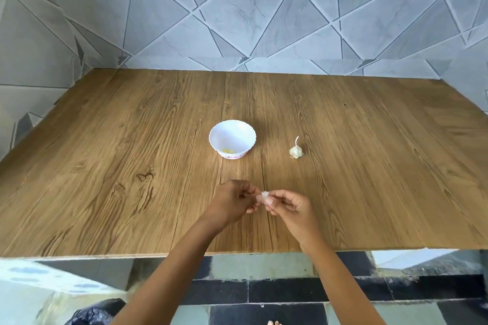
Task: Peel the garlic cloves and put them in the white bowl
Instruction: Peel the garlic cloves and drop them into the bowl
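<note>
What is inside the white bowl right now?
A small pale-yellow patch lies on the floor of the white bowl, likely peeled garlic; too small to count. The near wall hides the inner front edge.

Left hand (232,199) and right hand (287,204) close together, fingers curled, both pinching one small clove (264,196) between them.

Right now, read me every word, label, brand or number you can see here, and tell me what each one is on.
No readable text anywhere in this view.
white bowl: a pinkish print runs round its base, too small and blurred to tell whether it holds letters.
garlic bulb, garlic clove, wooden table, wall tiles: no writing.
</note>
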